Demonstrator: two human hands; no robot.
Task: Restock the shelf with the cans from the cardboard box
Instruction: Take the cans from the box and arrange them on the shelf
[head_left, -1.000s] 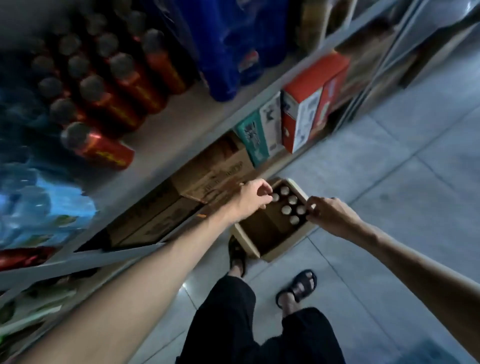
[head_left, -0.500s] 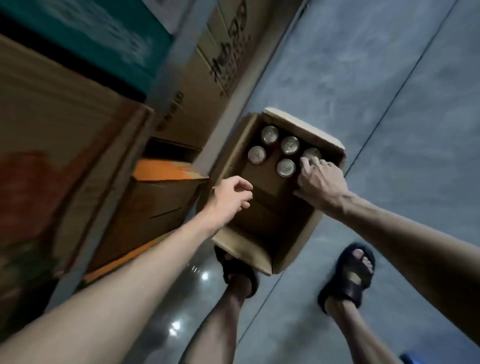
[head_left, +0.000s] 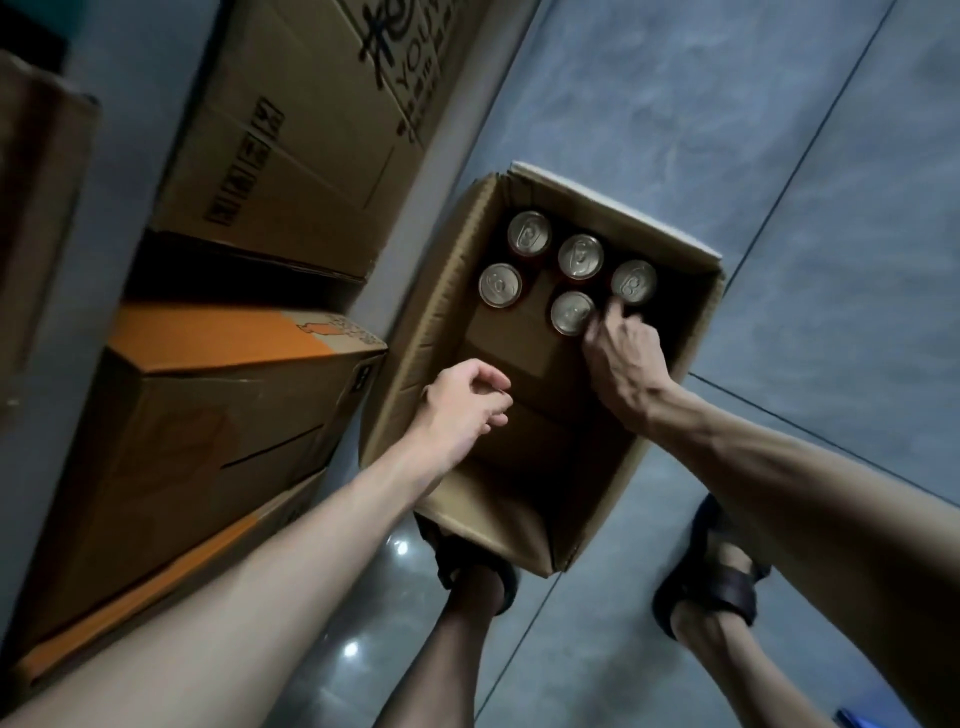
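Five cans are seen standing tops up, grouped at the far end of the open cardboard box. The box is set on a grey tiled floor at the centre of the frame. Light spots are reflected in the tiles at lower centre.

Cartons are stacked along the left of the frame: an orange-topped carton and, above it in the frame, a larger printed carton. The near corner of the box overlaps a dark sandal.

The right hand is lowered into the box, with its fingers curled against two can rims. Whether a can is gripped cannot be told. The left hand is held over the box's left wall, fingers loosely curled, nothing held.
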